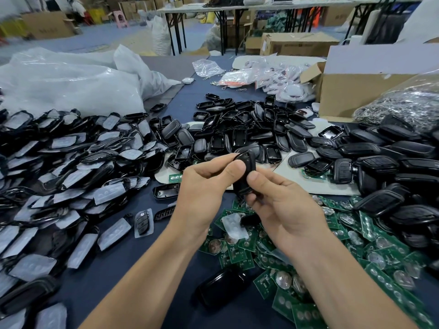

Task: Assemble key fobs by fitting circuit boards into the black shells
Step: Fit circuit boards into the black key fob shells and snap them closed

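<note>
Over circuit boards [237, 249], left hand [204, 186] and right hand [287, 207], thumbs on black shell [250, 162]

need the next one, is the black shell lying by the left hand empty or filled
Empty: the shell lies hollow side up, showing only black inside.

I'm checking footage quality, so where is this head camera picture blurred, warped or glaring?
Head view: wide-angle warping bows the scene's edges; the far-left cardboard box is smeared with blur; the black shell pinched by the left hand and right hand is fairly sharp; soft glare sits on the white plastic bags; shadows are faint.
</note>
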`<state>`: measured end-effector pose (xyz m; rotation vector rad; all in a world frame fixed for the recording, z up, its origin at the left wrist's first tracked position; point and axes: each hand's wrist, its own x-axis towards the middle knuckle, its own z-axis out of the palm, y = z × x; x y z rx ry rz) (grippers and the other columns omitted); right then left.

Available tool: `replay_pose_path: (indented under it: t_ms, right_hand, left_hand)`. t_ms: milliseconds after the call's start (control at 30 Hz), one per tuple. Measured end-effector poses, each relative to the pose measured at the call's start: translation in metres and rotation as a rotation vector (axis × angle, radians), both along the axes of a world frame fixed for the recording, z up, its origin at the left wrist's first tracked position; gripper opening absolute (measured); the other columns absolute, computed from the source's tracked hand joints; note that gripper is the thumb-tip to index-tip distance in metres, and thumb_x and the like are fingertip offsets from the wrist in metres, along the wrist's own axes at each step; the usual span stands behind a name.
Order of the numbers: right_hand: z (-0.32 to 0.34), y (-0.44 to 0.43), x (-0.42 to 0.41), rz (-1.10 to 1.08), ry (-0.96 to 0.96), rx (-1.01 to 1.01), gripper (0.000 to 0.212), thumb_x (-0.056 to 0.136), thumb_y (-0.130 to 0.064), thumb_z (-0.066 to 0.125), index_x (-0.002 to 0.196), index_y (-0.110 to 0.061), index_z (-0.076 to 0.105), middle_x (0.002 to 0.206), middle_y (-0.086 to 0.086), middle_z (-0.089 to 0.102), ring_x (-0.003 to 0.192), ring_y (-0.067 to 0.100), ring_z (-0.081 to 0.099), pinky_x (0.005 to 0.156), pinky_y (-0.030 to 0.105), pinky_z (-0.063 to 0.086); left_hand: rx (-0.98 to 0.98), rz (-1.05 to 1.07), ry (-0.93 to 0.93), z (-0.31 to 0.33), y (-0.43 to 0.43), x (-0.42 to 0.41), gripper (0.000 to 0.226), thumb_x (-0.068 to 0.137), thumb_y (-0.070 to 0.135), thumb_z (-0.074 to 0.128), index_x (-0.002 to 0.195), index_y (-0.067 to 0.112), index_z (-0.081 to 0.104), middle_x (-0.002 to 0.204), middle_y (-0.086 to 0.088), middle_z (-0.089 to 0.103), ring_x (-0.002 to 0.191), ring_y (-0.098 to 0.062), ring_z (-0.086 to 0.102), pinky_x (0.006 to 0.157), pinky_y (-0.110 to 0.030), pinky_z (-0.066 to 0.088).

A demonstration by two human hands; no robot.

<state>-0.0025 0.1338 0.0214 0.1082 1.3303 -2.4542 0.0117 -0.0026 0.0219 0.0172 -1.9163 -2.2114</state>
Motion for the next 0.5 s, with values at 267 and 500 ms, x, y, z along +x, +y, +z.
replay_pose_path:
  t_ms: [267, 500]
  right_hand:
    - [-0.0061, -0.0049, -0.0002, 0.018, -0.012, 0.017, 0.015, 0.061, -0.01, 0.077, 0.075, -0.011, 0.083, 0.081, 0.007, 0.077, 0.069, 0.013, 0.062, 0.056, 0.017, 0.05]
    - [-0.0026, -0.0058, 0.0017, 0.02, -0.023, 0.033, 0.017, 0.061, -0.011, 0.077, 0.077, -0.009, 0.081, 0.082, 0.009, 0.075, 0.066, 0.014, 0.057, 0.055, 0.018, 0.051]
  left_hand:
    - [0.126, 0.08, -0.073, 0.001, 0.0124, 0.0039, 0.027, 0.083, 0.036, 0.068, 0.089, 0.016, 0.085, 0.093, -0.01, 0.08, 0.08, -0.013, 0.072, 0.065, -0.025, 0.062]
    - [0.08, 0.061, -0.123, -0.0013, 0.008, 0.0036, 0.042, 0.086, 0.056, 0.066, 0.089, 0.018, 0.085, 0.096, -0.011, 0.081, 0.091, -0.02, 0.077, 0.085, -0.039, 0.062]
